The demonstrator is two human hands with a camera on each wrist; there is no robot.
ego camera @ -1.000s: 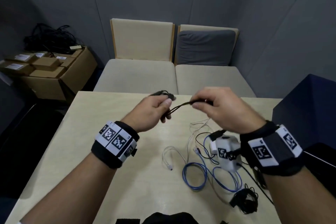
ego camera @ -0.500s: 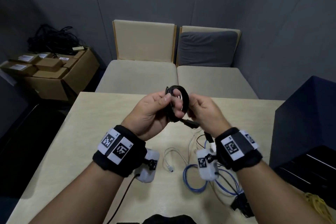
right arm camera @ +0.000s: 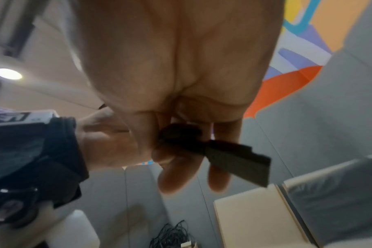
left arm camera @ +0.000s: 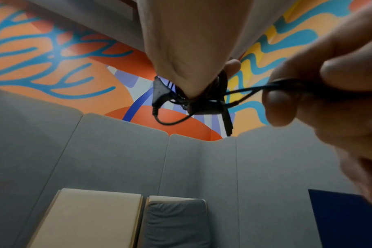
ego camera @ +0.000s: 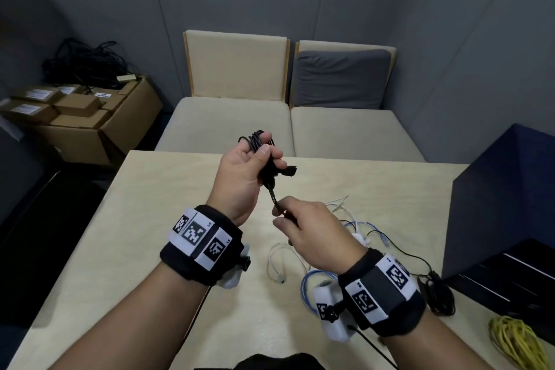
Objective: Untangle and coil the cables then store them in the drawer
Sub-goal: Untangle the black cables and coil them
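Note:
My left hand (ego camera: 263,157) is raised above the table and grips a small coil of black cable (ego camera: 256,140), with a flat black strap end (ego camera: 289,171) sticking out to the right. From the coil a short tail runs down to my right hand (ego camera: 280,213), which pinches it just below. In the left wrist view the coil (left arm camera: 204,100) sits at my fingertips and the right hand's fingers (left arm camera: 338,78) hold the tail. The right wrist view shows the black strap (right arm camera: 234,157) past my fingers. A dark blue drawer unit (ego camera: 504,195) stands at the right.
On the light table (ego camera: 144,219) lie a white cable (ego camera: 274,261), a blue cable (ego camera: 307,282), a thin black cable (ego camera: 435,294) and a yellow bundle (ego camera: 516,342). Beyond the table are a beige bench (ego camera: 228,129) and cardboard boxes (ego camera: 90,123) with black cables.
The hands were together on the coil; now the right hand has dropped lower, pinching the cable's tail, while the left has lifted the coil.

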